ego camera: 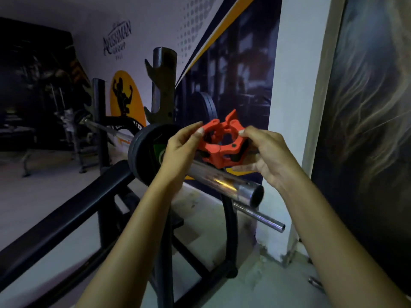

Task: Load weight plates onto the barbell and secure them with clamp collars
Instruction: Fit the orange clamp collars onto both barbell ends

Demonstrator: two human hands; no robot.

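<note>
A red clamp collar [220,142] hangs in the air just above the chrome barbell sleeve [224,182]. My left hand [180,150] pinches its left side and my right hand [264,156] grips its right side. The collar's lever sticks up, so it looks unlatched. Black weight plates [144,150] sit on the sleeve to the left of the collar, against the bar's shoulder. The sleeve's open end [255,195] points toward the lower right. The thin bar shaft [100,127] runs off to the far left.
A black rack upright [162,85] with hooks stands behind the plates, and more plates [208,107] hang further back. A padded black bench rail [66,214] crosses the lower left. A thin chrome peg [262,217] juts out below the sleeve. A wall stands close on the right.
</note>
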